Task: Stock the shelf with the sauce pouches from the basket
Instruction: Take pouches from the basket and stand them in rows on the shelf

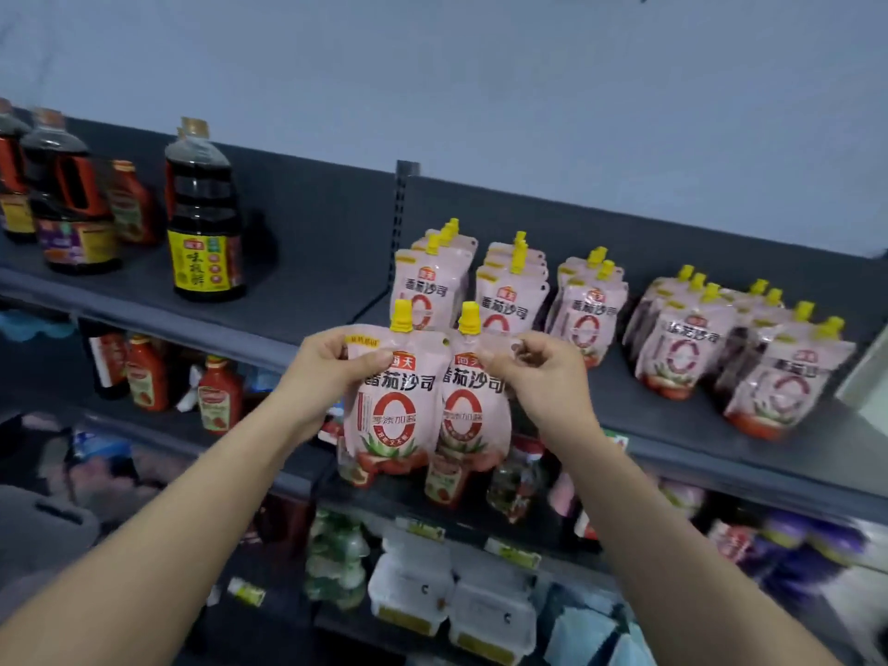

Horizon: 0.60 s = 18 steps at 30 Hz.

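Note:
Two pink tomato sauce pouches with yellow caps hang side by side in front of the top shelf (624, 415). My left hand (331, 367) pinches the upper left corner of the left pouch (394, 406). My right hand (538, 372) pinches the upper right corner of the right pouch (468, 415). Behind them, several rows of the same pouches (586, 314) stand upright on the dark shelf, reaching to the right end (778, 377). The basket is out of view.
Dark soy sauce bottles (204, 223) stand on the top shelf to the left, with bare shelf between them and the pouches. Ketchup bottles (218, 396) fill the shelf below. White egg cartons (451, 598) sit on a lower shelf. A slotted upright post (399, 223) divides the shelf back.

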### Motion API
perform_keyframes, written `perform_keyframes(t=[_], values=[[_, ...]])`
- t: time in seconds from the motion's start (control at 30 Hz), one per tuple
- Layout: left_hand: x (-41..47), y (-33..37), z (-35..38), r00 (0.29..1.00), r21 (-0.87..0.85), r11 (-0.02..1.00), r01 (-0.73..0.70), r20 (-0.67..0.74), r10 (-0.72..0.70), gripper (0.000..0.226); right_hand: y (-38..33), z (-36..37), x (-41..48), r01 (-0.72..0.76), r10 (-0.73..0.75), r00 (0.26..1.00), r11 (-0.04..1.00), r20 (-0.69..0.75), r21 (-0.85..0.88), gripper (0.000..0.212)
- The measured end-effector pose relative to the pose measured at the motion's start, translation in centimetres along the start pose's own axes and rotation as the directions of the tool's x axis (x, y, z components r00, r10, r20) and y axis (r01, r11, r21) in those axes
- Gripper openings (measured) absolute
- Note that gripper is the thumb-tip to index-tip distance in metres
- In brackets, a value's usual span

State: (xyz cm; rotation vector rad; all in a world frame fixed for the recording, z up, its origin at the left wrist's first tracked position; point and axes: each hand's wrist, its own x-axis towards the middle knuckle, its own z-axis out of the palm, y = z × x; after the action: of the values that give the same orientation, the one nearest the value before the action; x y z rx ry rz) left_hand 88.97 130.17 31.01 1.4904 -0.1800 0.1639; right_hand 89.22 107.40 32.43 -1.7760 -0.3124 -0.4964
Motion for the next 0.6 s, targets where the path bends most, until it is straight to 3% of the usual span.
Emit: perform_keyframes(t=[0.23, 0.47, 0.6], values=[[3.0, 2.0, 12.3, 0.993, -0.046, 0.998, -0.030, 0.111, 0.035, 0.014, 0.4, -12.2, 2.0, -0.048, 0.051, 0.991, 0.999, -0.125, 0.024, 0.038], [8.1, 2.6, 20.3, 0.988, -0.058, 0.998, -0.037, 0.149, 0.046, 0.008, 1.4, -19.7, 4.6, -0.085, 0.076, 0.949, 0.996, -0.306, -0.014, 0.028], [11.1, 1.7, 23.3, 0.981, -0.070, 0.996, -0.058, 0.180, 0.069, 0.010, 2.7, -22.4, 6.2, -0.112, 0.106, 0.929, 0.994, -0.354, 0.004, 0.034]])
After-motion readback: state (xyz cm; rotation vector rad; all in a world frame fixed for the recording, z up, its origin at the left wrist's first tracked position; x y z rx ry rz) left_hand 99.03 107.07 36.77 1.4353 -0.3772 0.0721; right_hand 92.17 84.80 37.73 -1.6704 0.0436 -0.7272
